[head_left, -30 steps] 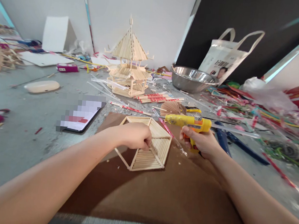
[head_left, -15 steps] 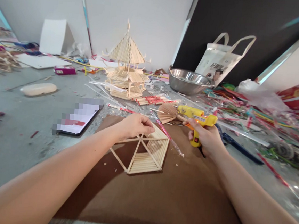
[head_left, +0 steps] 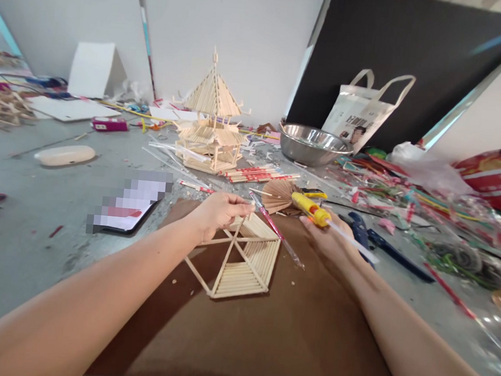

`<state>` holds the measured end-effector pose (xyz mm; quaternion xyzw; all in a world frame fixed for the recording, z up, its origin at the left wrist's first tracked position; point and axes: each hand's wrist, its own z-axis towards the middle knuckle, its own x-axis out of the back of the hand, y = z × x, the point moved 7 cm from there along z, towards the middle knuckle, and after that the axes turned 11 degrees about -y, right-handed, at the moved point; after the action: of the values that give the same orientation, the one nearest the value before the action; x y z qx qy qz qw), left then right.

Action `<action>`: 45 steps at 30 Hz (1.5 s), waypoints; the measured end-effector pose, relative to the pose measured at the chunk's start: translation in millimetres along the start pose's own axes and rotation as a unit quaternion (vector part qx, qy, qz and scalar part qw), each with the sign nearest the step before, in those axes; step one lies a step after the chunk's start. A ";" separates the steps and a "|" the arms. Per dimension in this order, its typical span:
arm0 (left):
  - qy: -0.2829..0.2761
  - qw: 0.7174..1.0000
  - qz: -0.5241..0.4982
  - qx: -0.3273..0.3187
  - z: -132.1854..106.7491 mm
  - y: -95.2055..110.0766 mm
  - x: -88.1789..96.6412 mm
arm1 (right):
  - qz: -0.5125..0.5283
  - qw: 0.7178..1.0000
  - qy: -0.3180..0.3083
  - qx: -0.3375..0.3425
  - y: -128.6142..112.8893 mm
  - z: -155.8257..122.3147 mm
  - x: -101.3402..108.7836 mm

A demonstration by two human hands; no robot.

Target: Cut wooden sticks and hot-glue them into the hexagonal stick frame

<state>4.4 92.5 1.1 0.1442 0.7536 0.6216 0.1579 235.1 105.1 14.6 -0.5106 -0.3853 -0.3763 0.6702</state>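
A six-sided frame of pale wooden sticks [head_left: 247, 276] rests on a brown mat [head_left: 307, 345]. Spokes meet at its middle, and rows of sticks fill the right-hand sections, while those at left are unfilled. My left hand [head_left: 224, 216] is pinched at the far corner of this frame, a small pale stick end showing by the fingertips. My right hand [head_left: 331, 239] is closed around a yellow hot glue gun [head_left: 312, 210], low over the mat's far right; its fingers are largely hidden. A clear glue stick [head_left: 353, 239] pokes from the gun's back. A red-and-clear plastic wrapper [head_left: 275, 228] lies against the frame.
Behind stands a stick pagoda [head_left: 212, 129], beside wrapped stick bundles [head_left: 258, 174] and a metal basin [head_left: 313, 145]. A brown paper fan shape [head_left: 276, 196] and dark blue pliers [head_left: 396, 256] lie near the gun. A phone [head_left: 132, 204] is at left; scraps litter the right.
My right hand has lowered and turned the glue gun, so its back end and glue stick now face me. My left fingertips have shifted slightly left and up along the frame's far side.
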 end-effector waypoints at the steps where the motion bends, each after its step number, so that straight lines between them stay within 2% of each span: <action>1: 0.001 1.000 0.009 -0.005 -0.2 0.4 -0.4 | -0.058 0.998 -0.008 0.001 -1.2 -0.6 -2.0; 4: 0.019 0.997 0.070 -0.036 -1.7 4.0 -0.3 | -0.129 0.991 -0.032 0.015 -1.2 -0.9 -8.4; 9: 0.047 0.971 0.206 -0.109 -3.0 11.1 -0.9 | -0.159 0.986 -0.046 0.016 4.0 2.7 -14.6; 15: 0.073 0.940 0.282 -0.175 -7.3 18.4 -1.9 | -0.179 0.981 -0.066 0.034 2.6 4.9 -19.3; 19: 0.079 0.884 0.371 -0.271 -17.2 32.2 -13.1 | -0.174 0.980 -0.071 0.070 0.0 5.2 -21.1; 23: 0.090 0.838 0.427 -0.329 -23.4 36.2 -21.3 | -0.155 0.982 -0.089 0.068 3.2 7.6 -23.5; 28: 0.114 0.781 0.489 -0.372 -30.5 38.0 -26.8 | -0.127 0.982 -0.113 0.082 1.5 9.0 -26.0; 32: 0.115 0.726 0.554 -0.392 -36.9 38.3 -34.0 | -0.136 0.981 -0.122 0.066 1.1 8.3 -25.9; 34: 0.107 0.716 0.569 -0.389 -37.9 37.8 -36.5 | -0.150 0.980 -0.114 0.060 1.3 8.0 -24.4; 36: 0.100 0.739 0.548 -0.379 -36.8 38.3 -36.2 | -0.159 0.981 -0.086 0.068 -0.5 7.7 -20.1; 37: 0.099 0.764 0.520 -0.369 -35.3 38.9 -34.6 | -0.157 0.983 -0.063 0.077 -2.7 7.2 -16.5; 39: 0.102 0.842 0.417 -0.328 -29.8 38.5 -27.8 | -0.131 0.986 -0.015 0.104 -10.4 4.5 -7.9; 41: 0.107 0.927 0.257 -0.250 -21.4 30.8 -18.9 | -0.072 0.989 0.019 0.131 -21.8 -0.7 0.3; 42: 0.101 0.958 0.170 -0.210 -17.7 24.9 -17.1 | -0.034 0.989 0.025 0.143 -28.7 -4.0 3.1; 43: 0.093 0.976 0.090 -0.173 -14.9 18.9 -17.1 | 0.006 0.990 0.025 0.141 -34.6 -7.1 5.1; 45: 0.073 0.989 -0.035 -0.123 -11.9 9.9 -20.9 | 0.082 0.987 -0.005 0.135 -48.2 -13.6 3.6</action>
<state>18.7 75.1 14.1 0.0510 0.6857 0.7124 0.1407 195.1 82.0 34.3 -0.4473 -0.3928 -0.2622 0.7596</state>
